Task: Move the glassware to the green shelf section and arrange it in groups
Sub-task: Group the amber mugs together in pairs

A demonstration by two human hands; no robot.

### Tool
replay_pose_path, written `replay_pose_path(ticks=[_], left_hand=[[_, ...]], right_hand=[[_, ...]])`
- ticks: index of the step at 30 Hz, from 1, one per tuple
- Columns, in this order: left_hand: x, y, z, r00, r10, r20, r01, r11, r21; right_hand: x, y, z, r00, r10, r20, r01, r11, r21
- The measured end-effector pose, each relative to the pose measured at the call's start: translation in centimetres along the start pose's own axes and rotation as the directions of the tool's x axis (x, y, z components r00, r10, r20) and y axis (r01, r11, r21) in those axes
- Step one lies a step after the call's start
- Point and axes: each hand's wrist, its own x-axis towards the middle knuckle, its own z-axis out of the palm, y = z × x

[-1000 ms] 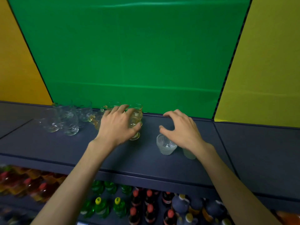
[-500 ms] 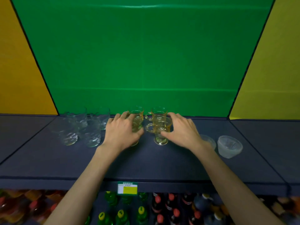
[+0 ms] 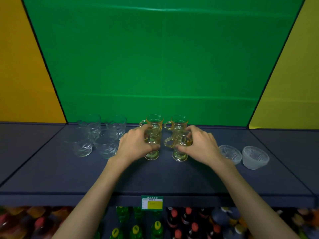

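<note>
On the dark shelf (image 3: 155,180) in front of the green back panel (image 3: 162,66) stand several amber footed mugs. My left hand (image 3: 136,145) is closed around the front left amber mug (image 3: 152,153). The front right amber mug (image 3: 179,154) is gripped by my right hand (image 3: 200,145). Two more amber mugs, one at the back left (image 3: 154,121) and one at the back right (image 3: 178,122), stand behind them. Several clear tumblers (image 3: 96,135) are grouped to the left. To the right sit two small ribbed clear glass bowls (image 3: 255,156), side by side.
Yellow back panels flank the green one: the left panel (image 3: 22,66) and the right panel (image 3: 296,83). A price tag (image 3: 151,202) hangs on the shelf's front edge. Below are rows of bottles (image 3: 155,225) with green, red and dark caps.
My right hand left the small bowls and came onto the front right amber mug. The view shifted left to centre on the green section, and both front mugs now stand in front of the back pair.
</note>
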Motion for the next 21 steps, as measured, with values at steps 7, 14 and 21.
replay_pose_path(ticks=[7,14,21], left_hand=[[-2.3,-0.6,0.9,0.999,-0.043,-0.003,0.042,0.985,-0.166],[-4.0,-0.8,1.1,0.999,-0.035,-0.036,0.026,0.975,-0.221],[-4.6,-1.1,0.9,0.999,-0.013,-0.037,0.004,0.972,-0.234]], right_hand=[[-2.3,0.0,0.2,0.998,-0.033,-0.050,0.034,0.999,0.024],[-3.4,-0.3,0.0,0.996,-0.041,-0.084,0.042,0.999,0.007],[-4.0,-0.5,-0.1,0.996,-0.050,-0.080,0.048,0.998,-0.029]])
